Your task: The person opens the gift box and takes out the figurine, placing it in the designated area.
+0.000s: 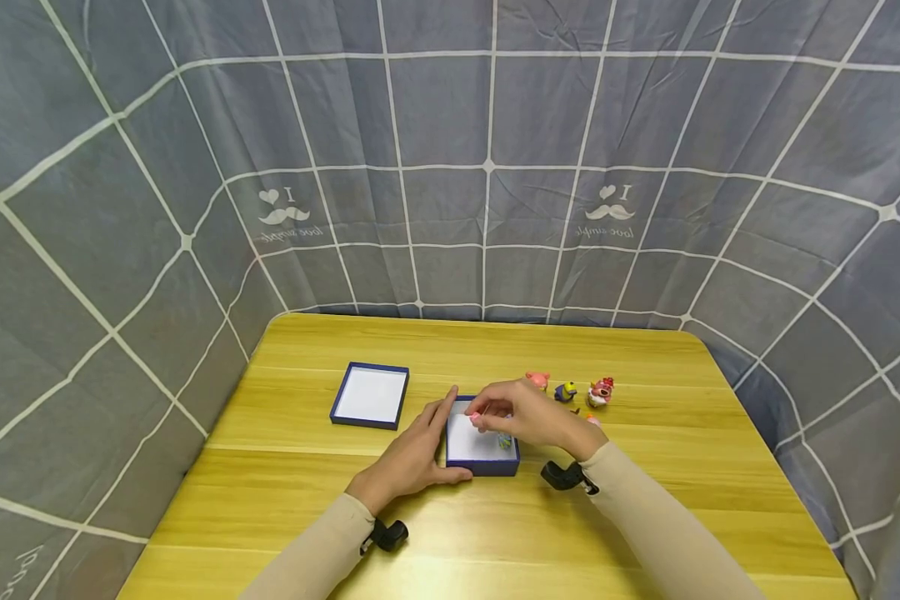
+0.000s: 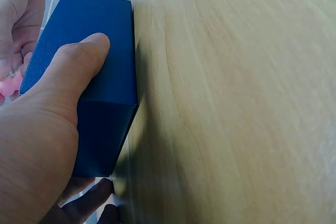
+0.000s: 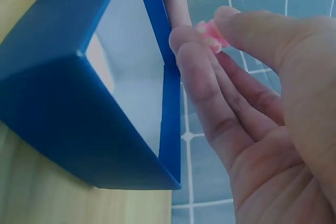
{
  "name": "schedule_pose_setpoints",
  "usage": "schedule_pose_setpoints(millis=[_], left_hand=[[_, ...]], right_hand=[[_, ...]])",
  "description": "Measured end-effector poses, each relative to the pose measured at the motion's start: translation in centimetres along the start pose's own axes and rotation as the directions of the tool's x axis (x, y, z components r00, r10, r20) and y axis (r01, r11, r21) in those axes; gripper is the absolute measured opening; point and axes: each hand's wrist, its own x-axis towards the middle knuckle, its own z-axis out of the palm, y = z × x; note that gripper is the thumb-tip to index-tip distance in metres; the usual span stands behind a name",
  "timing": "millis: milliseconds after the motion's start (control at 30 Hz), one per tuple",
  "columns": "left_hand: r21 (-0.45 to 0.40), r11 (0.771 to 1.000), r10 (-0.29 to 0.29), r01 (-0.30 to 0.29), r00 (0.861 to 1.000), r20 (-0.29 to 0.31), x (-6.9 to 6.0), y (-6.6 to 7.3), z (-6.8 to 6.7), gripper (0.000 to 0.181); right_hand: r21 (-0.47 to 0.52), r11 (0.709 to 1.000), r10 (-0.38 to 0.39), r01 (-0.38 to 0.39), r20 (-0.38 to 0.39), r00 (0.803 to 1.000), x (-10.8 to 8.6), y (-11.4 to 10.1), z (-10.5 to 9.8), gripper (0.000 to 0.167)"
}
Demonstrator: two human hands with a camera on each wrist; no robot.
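A blue square box (image 1: 483,468) with a white inside stands at the table's middle. My left hand (image 1: 412,454) holds it at the left side, thumb laid on the front wall (image 2: 115,72) and index finger reaching up to the back corner. Over the box opening, my right hand (image 1: 528,414) pinches a small pink figurine (image 3: 212,35) between thumb and fingertips. A small greenish-blue figurine (image 1: 504,441) is inside the box by its right wall, partly covered by the right hand in the head view.
Left of the box lies a matching shallow blue lid (image 1: 370,396), white inside up. Beyond the right hand are a pink figurine (image 1: 537,380), a blue-and-yellow one (image 1: 566,392) and a red-and-pink one (image 1: 600,392). Another (image 1: 592,420) is half hidden behind the wrist. A grey checked curtain (image 1: 450,208) surrounds the table.
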Motion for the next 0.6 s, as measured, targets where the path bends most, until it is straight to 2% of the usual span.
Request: schedule_pose_setpoints(millis=[600], left_hand=[[-0.005, 1.000, 0.001, -0.001, 1.000, -0.010, 0.1, -0.1, 0.0, 0.138]], right_hand=[[-0.035, 0.999, 0.039, -0.042, -0.086, 0.996, -2.3, -0.4, 0.0, 0.023]])
